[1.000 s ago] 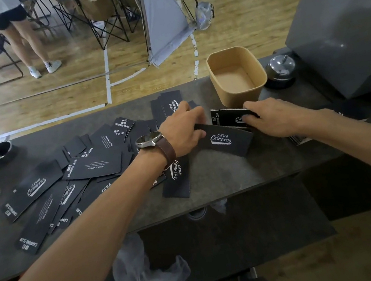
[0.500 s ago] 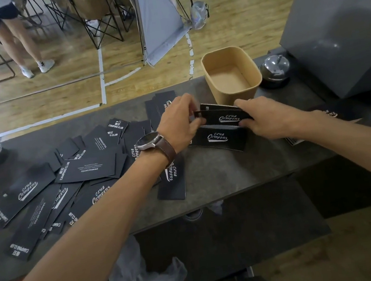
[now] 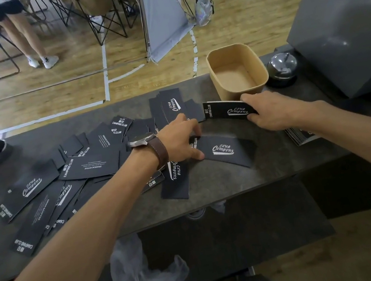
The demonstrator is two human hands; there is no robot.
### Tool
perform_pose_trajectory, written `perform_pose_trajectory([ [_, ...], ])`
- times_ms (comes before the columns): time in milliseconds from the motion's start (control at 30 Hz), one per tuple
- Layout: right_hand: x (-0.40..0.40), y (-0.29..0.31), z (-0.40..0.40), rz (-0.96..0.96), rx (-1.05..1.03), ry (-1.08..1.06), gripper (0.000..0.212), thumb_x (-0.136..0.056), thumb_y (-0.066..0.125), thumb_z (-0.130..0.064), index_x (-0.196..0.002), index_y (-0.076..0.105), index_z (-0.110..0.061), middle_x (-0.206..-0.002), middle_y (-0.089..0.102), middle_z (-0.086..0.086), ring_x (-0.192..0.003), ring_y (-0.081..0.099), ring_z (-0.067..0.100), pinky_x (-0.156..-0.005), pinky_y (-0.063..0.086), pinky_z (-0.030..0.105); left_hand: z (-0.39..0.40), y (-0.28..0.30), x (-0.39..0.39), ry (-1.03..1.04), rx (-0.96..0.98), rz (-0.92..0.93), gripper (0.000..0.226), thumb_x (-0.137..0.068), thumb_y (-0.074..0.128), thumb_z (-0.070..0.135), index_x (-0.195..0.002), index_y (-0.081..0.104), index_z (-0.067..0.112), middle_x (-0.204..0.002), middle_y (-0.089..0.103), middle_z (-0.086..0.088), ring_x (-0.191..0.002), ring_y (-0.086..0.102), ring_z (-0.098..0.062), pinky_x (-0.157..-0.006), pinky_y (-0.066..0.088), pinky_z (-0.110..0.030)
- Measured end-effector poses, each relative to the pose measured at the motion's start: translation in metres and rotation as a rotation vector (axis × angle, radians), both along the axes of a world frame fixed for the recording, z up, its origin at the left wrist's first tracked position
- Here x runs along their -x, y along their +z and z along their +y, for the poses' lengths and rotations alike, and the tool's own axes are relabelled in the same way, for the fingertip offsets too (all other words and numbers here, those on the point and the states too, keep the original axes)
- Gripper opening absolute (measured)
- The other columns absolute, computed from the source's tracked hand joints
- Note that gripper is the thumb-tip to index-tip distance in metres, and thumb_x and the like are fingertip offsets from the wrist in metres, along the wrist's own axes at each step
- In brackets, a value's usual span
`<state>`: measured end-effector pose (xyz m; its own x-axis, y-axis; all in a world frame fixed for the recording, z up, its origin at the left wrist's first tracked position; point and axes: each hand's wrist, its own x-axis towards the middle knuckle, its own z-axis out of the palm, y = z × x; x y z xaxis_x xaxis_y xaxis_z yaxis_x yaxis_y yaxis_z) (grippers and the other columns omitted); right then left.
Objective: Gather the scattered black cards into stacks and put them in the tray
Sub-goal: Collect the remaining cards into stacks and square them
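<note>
The right hand (image 3: 274, 111) grips a small stack of black cards (image 3: 228, 110) by its end, held just in front of the tan tray (image 3: 238, 72) on the dark table (image 3: 280, 159). The left hand (image 3: 181, 142), a watch (image 3: 144, 142) on its wrist, rests with curled fingers (image 3: 196, 155) on a loose card (image 3: 225, 151); whether it pinches it I cannot tell. More scattered cards (image 3: 68, 175) spread to the left.
</note>
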<state>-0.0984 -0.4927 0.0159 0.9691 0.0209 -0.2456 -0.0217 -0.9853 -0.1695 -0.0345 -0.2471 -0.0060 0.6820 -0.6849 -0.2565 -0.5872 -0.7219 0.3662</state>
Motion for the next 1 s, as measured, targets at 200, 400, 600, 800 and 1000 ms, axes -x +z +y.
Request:
perform_pose_trajectory([
  [200, -0.001, -0.002, 0.0, -0.002, -0.002, -0.005, 0.014, -0.096, 0.054, -0.023, -0.105, 0.044, -0.018, -0.093, 0.056, 0.006, -0.09, 0.057, 0.03, -0.077, 0.05, 0.044, 0.007, -0.004, 0.006, -0.017, 0.078, -0.073, 0.058, -0.063, 0.086, 0.041, -0.099, 0.049, 0.016, -0.1, 0.052, 0.0, -0.09, 0.051, -0.02, -0.079, 0.044, -0.036],
  [400, -0.001, -0.002, -0.001, 0.0, -0.032, 0.013, 0.013, -0.097, 0.055, -0.023, -0.103, 0.044, -0.022, -0.083, 0.047, -0.005, -0.087, 0.055, 0.024, -0.075, 0.049, 0.041, 0.012, -0.001, -0.001, 0.016, 0.192, -0.084, 0.029, -0.078, 0.078, 0.026, -0.1, 0.061, 0.017, -0.092, 0.059, 0.005, -0.082, 0.056, -0.016, -0.073, 0.047, -0.031],
  [600, -0.002, 0.001, -0.001, 0.021, -0.067, 0.024, 0.013, -0.101, 0.046, -0.03, -0.1, 0.049, -0.017, -0.089, 0.057, 0.003, -0.088, 0.059, 0.027, -0.079, 0.051, 0.046, 0.011, 0.003, 0.001, 0.052, 0.32, -0.037, 0.013, -0.084, 0.07, 0.016, -0.088, 0.058, 0.02, -0.078, 0.057, 0.012, -0.067, 0.051, -0.001, -0.063, 0.038, -0.018],
  [800, -0.003, 0.006, -0.001, 0.032, -0.234, -0.008, 0.061, -0.092, 0.026, -0.071, -0.089, 0.057, -0.018, -0.086, 0.061, 0.001, -0.081, 0.058, 0.017, -0.075, 0.045, 0.039, -0.004, 0.008, -0.01, 0.15, 0.456, -0.259, 0.011, -0.084, 0.065, 0.01, -0.084, 0.055, 0.017, -0.081, 0.059, 0.003, -0.073, 0.052, -0.015, -0.069, 0.042, -0.028],
  [1000, -0.002, -0.001, 0.002, -0.033, -0.061, 0.078, 0.024, -0.093, 0.062, -0.039, -0.098, 0.054, -0.017, -0.096, 0.065, 0.006, -0.093, 0.061, 0.028, -0.081, 0.051, 0.046, -0.028, -0.001, -0.007, 0.185, 0.514, -0.22, 0.01, -0.081, 0.067, 0.01, -0.085, 0.058, 0.011, -0.083, 0.06, 0.001, -0.076, 0.054, -0.017, -0.074, 0.046, -0.033],
])
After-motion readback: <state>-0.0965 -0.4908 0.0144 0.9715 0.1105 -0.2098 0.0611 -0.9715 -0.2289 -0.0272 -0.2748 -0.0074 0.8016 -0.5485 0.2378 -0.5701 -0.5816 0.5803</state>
